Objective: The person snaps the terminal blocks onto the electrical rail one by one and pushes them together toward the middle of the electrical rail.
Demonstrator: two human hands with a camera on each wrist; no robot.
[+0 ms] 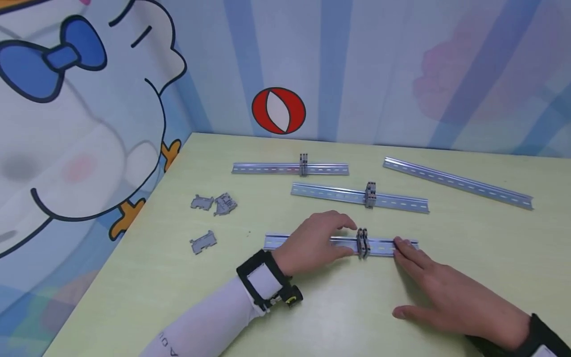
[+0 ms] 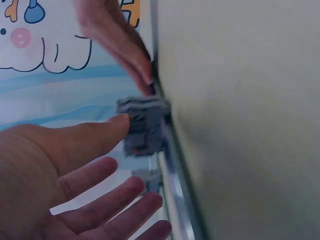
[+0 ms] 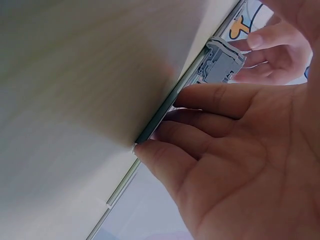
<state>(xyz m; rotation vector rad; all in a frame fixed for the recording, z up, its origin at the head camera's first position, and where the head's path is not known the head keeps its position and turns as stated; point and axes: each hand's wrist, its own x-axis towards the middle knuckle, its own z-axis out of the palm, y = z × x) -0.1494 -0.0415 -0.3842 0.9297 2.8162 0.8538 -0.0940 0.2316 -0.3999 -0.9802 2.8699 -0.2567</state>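
Observation:
Grey terminal blocks (image 1: 363, 243) stand upright, side by side, on the nearest slotted metal DIN rail (image 1: 383, 247). Just left of them is my left hand (image 1: 314, 243), its thumb and index finger spread apart over the rail. In the left wrist view, the thumb tip overlaps the side of the terminal blocks (image 2: 144, 127), while the other fingers are loosely extended. My right hand (image 1: 446, 292) lays its extended fingertips on the rail's right end, thumb held away. The right wrist view has those fingers (image 3: 165, 155) along the rail's edge, with the terminal blocks (image 3: 222, 60) beyond them.
Behind are two more rails, a left one (image 1: 267, 168) and a middle one (image 1: 330, 192), each carrying terminal blocks. A bare rail (image 1: 459, 182) lies at the back right. Loose grey terminal blocks (image 1: 225, 204) lie on the table's left side. A printed wall panel (image 1: 366, 74) borders the back.

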